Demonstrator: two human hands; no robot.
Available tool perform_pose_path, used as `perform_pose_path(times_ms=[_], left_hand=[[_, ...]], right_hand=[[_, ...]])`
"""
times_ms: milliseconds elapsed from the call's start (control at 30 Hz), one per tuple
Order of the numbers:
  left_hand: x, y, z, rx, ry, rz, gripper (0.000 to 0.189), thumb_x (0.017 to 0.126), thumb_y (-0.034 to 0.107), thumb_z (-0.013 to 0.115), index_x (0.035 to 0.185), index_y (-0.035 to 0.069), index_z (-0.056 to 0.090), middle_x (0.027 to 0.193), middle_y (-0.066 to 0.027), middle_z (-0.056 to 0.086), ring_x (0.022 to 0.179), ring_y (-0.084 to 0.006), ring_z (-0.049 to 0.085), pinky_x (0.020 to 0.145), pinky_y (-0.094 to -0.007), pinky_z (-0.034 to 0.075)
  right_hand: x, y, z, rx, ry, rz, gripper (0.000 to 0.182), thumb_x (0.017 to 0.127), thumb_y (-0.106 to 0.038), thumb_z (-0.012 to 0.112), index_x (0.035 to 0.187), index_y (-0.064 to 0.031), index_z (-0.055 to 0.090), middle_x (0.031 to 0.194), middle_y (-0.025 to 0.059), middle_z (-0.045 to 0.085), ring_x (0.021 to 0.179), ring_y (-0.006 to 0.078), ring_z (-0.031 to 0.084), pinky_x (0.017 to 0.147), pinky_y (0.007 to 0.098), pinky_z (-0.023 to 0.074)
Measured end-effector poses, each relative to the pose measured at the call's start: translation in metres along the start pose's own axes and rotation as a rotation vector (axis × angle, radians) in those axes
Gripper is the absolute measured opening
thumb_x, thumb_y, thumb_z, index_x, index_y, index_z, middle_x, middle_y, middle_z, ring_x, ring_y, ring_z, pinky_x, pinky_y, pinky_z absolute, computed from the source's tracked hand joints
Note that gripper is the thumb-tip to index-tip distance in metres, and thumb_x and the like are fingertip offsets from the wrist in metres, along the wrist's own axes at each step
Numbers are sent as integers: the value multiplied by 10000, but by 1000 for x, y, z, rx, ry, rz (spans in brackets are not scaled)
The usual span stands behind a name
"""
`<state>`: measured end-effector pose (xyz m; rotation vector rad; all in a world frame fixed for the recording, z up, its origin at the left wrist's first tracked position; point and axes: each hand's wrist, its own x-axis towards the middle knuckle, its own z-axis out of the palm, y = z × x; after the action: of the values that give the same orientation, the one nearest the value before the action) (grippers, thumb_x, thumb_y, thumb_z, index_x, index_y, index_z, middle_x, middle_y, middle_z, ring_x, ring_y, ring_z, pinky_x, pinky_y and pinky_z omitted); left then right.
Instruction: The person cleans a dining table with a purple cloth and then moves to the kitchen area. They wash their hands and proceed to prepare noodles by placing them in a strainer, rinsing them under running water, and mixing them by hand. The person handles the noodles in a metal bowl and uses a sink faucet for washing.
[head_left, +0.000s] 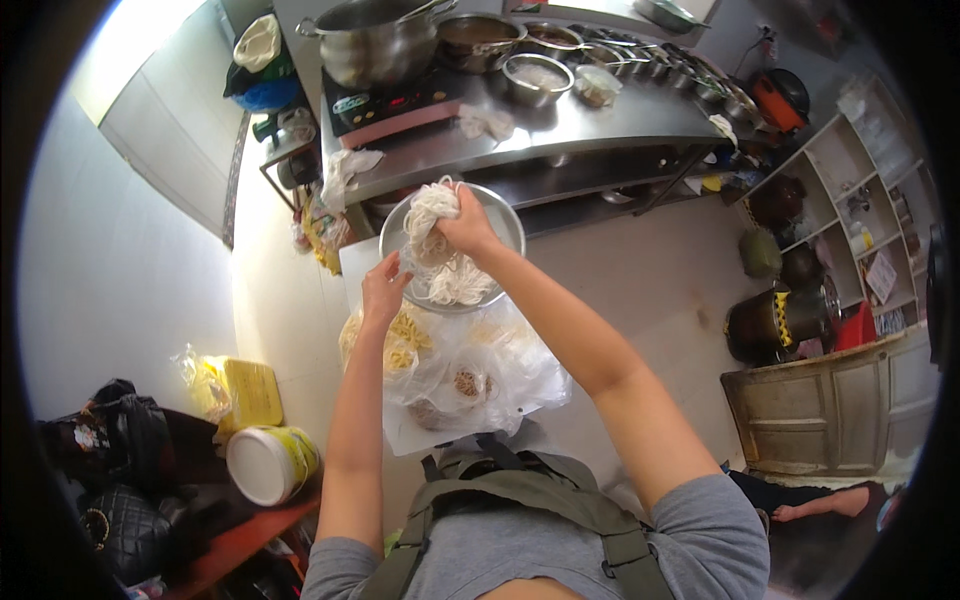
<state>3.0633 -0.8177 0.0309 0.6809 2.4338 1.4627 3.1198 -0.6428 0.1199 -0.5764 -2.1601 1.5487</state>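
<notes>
My right hand (471, 223) grips a bundle of white noodles (431, 217) over a round metal basin (512, 225). More white noodles (459, 283) lie in the basin below. My left hand (384, 289) is at the basin's left rim, beside what looks like clear plastic film (411, 262); whether the fingers pinch it is not plain. Nearer to me, clear plastic bags (517, 360) are spread over a white tabletop (409, 439). Yellowish strips (405, 337) show in one bag, and thin brown pieces (471, 382) in another.
Beyond the basin stands a steel counter (600, 124) with a large pot (379, 45) on an induction cooker (390, 105). A metal bowl (537, 77) and several small pans are farther right. A lidded bucket (262, 465) is at left. Another person's arm (821, 506) shows at lower right.
</notes>
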Motion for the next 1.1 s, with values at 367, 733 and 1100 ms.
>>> perform_pose_path(times_ms=[367,733,1100], left_hand=[[-104,-23,-31,592,-123,65,473,677,202,705,1116,102,560,1158,-180,531,1084,-327,499,921,-415,386],[-98,-28,-60,437,-19,-222,395,714,-7,521,1102,71,504,1173,-148,523,1014,-300,559,815,-377,460],[-165,8,-81,118,272,-80,407,782,65,596,1169,27,476,1092,-102,561,998,-227,554,868,-351,431]], right_hand=[[-88,69,-19,-230,-480,375,343,704,-155,604,1018,-18,623,1003,210,611,989,293,575,860,348,444],[-139,82,-16,-443,-314,-195,124,711,-15,576,820,-41,629,814,140,567,751,315,570,662,382,465],[-236,69,-53,-360,-138,55,234,755,-17,558,987,-21,590,922,121,582,811,267,568,736,330,461]])
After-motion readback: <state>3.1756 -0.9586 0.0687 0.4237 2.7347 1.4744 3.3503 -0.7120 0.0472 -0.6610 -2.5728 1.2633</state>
